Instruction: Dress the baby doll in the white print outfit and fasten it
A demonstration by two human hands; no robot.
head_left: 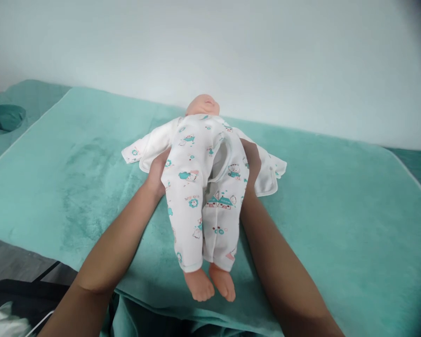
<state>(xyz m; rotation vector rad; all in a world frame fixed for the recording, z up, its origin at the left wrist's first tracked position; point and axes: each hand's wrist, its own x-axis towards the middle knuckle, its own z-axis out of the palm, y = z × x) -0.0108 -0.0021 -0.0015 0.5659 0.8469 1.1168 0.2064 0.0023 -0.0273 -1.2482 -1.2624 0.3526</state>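
A baby doll lies on its back, head away from me, bare feet toward me. It wears white printed trousers with an open crotch and a white long-sleeved top, its sleeves spread to both sides. My left hand holds the doll's left-hand side as I see it, around hip height. On the opposite side, my right hand grips at about the same level, between the trousers and the spread top. The fingers of both hands are hidden behind the doll and its clothes.
A green padded cover spreads beneath the doll, against a pale wall at the back. A dark round opening shows at far left. White crumpled cloth lies on something black at the lower left.
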